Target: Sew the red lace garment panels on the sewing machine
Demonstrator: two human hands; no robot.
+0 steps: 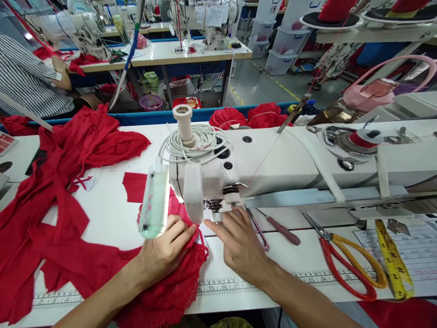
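The head of a white sewing machine (252,159) stands in front of me. My left hand (167,246) is closed on a red lace-edged garment (180,282), left of the needle area, its thumb and fingers on the cloth. My right hand (242,246) is to the right of the needle area, holding nothing that I can see. Its fingers are apart and reach up to the tension knobs (232,196) on the machine's face; whether they touch is unclear. The needle and presser foot are hidden behind the machine head. A lit lamp (155,200) hangs above my left hand.
Red fabric pieces (64,218) spread over the left side. Right of my right hand lie pink tweezers (259,232), a brown-handled awl (283,230), scissors (348,259) and a yellow tape measure (394,259). A person in a striped top (30,77) sits at the far left.
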